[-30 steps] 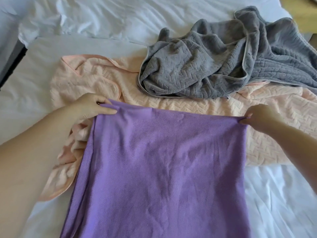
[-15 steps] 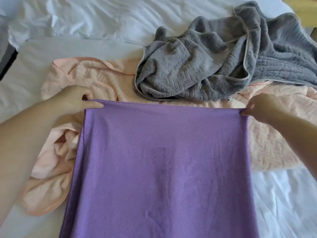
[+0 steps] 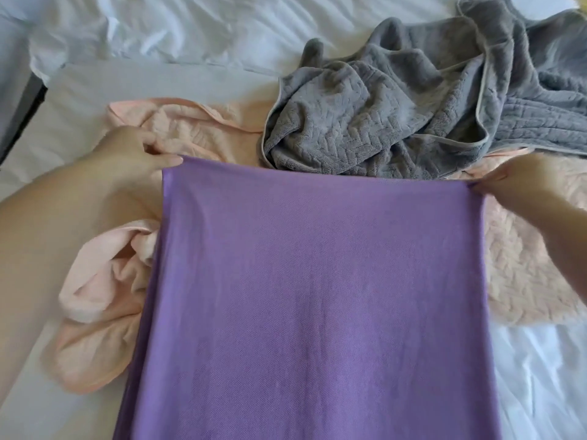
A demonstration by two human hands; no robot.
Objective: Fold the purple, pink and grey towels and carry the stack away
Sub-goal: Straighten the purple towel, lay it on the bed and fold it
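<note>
**Purple towel stretched out, first fold in hand**

I am on the first of the three towels. My left hand [image 3: 133, 157] pinches the far left corner of the purple towel [image 3: 317, 296], thumb on top and fingers curled under the edge. My right hand [image 3: 521, 182] pinches the far right corner the same way, fingers closed on the cloth. Between them the far edge is pulled taut and straight. The purple cloth runs flat from that edge toward me and out of the bottom of the view, so I cannot tell where its near end lies or whether it is already doubled.

It lies on top of the pink towel [image 3: 524, 281], which spreads crumpled beneath it and shows on both the left and the right. The grey towel [image 3: 381, 122] sits bunched at the far right, partly on the pink one, its near edge just beyond the purple edge I hold. All of it rests on the white bed sheet [image 3: 190, 33].

As I judge it, the next move calls for keeping both corners level and bringing them together with the near end so the edges meet squarely, without dragging the pink towel along.

The count: three towels, one purple, one pink, one grey; two hands, both on the purple. The pink and grey are not yet folded.
</note>
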